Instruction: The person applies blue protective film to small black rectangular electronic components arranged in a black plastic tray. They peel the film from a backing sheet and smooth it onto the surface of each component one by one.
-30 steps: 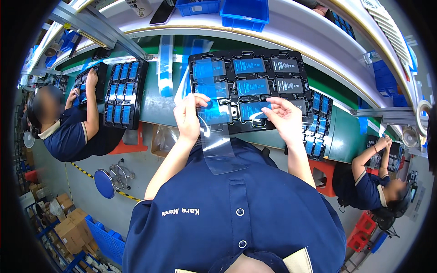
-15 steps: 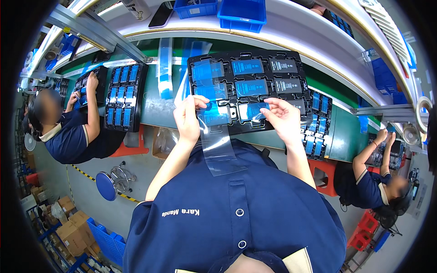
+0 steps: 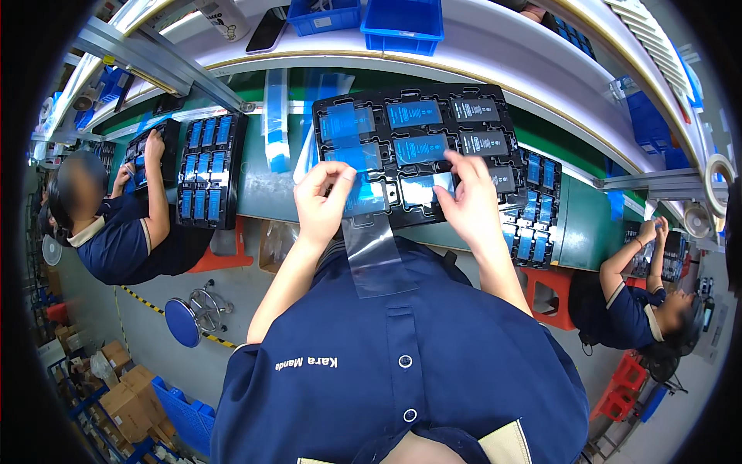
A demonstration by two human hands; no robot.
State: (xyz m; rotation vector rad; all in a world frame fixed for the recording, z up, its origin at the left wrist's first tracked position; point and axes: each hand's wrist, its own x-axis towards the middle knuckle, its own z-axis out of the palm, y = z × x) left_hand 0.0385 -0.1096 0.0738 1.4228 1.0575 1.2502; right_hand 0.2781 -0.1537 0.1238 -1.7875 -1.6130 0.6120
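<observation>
A black plastic tray (image 3: 394, 158) lies on the bench before me, with flat rectangular batteries in its pockets. The left and middle columns look blue under film; the right-column batteries (image 3: 483, 143) are dark grey. A strip of blue film (image 3: 363, 189) runs down the left column, and its clear tail (image 3: 379, 255) hangs over the tray's near edge. My left hand (image 3: 321, 203) is closed, thumb and forefinger pinched at that strip's left side. My right hand (image 3: 473, 197) has thumb and forefinger apart beside the near middle battery (image 3: 417, 189), which shines with glare.
Further trays of blue-covered batteries stand left (image 3: 205, 166) and right (image 3: 537, 201) on the green bench (image 3: 267, 189). Film strips (image 3: 276, 116) hang behind. Blue bins (image 3: 402, 27) and a phone (image 3: 267, 31) rest on the shelf. Co-workers sit either side; a blue stool (image 3: 183, 321) is behind left.
My right hand's thumb and forefinger have moved apart, with the forefinger higher. My left fingers have curled closer together at the film. The near middle battery now shows bright glare.
</observation>
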